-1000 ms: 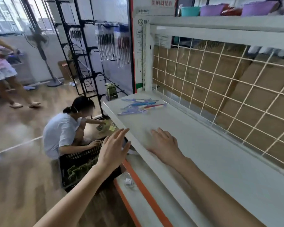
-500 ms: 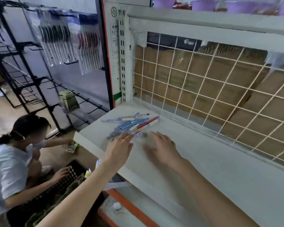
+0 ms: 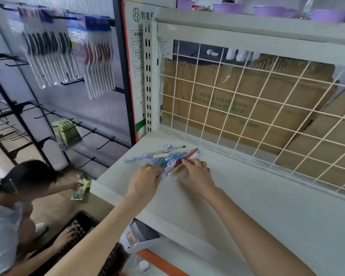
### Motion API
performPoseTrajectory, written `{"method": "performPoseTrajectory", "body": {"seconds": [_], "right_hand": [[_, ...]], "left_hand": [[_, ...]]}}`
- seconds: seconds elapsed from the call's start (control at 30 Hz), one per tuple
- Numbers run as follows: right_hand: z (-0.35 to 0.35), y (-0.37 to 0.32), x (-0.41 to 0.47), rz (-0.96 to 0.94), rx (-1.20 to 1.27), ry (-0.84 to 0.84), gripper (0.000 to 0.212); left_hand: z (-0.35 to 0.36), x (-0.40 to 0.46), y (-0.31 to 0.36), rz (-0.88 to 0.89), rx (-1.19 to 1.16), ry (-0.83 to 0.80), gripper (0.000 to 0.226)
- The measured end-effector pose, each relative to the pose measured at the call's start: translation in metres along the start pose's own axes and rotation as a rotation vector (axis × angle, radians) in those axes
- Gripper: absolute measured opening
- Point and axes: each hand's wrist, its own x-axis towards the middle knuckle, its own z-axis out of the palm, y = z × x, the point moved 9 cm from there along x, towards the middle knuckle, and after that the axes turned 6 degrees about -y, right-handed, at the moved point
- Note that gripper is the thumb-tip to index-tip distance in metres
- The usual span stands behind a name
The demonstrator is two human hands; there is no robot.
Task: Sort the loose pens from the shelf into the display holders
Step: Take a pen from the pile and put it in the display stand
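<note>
White metal shelf (image 3: 257,196) stretches under your arms, backed by a cream wire grid (image 3: 247,100). Your left hand (image 3: 145,181) and right hand (image 3: 195,174) lie palm-down, fingers loosely extended onto the near edge of the scattered blue, purple and red pens (image 3: 163,158) at the shelf's far left corner.

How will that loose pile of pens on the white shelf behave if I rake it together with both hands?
The pens look thin, stiff and light, so they should slide easily on the smooth white shelf. Round barrels probably roll; they lie crossed, so some may skew or scatter. The left hand works near the front edge, where a stray pen could drop off; the right hand blocks the other side.
</note>
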Motion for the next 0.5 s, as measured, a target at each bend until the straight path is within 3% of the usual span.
{"method": "performPoseTrajectory", "body": {"seconds": [0.23,0.5], "right_hand": [[-0.011,0.002,-0.002,0.06,0.047,0.067,0.032],[-0.022,0.028,-0.015,0.245,0.211,0.101,0.033]], "left_hand": [[-0.025,0.008,-0.019,-0.068,-0.387,0.102,0.015],[-0.031,0.02,-0.003,-0.036,-0.649,0.106,0.011]]}}
